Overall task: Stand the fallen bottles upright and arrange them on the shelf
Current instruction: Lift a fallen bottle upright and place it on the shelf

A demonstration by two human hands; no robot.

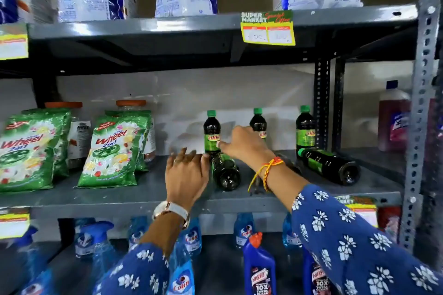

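Observation:
Three dark green-capped bottles stand upright at the back of the middle shelf (134,196): one at left (211,130), one in the middle (258,122) partly behind my right hand, one at right (305,127). Two more lie on their sides: one (225,171) just right of my left hand, base toward me, and one (329,165) at the far right. My left hand (188,172) hovers with fingers spread, its edge touching the fallen bottle. My right hand (244,142) reaches in, fingertips at the left upright bottle's label, holding nothing that I can see.
Green detergent packets (112,151) and orange-lidded jars (130,104) fill the shelf's left side. A grey perforated upright (418,127) bounds the right, with a pink bottle (393,120) beyond. White bags sit on the shelf above, blue spray and cleaner bottles (260,268) below.

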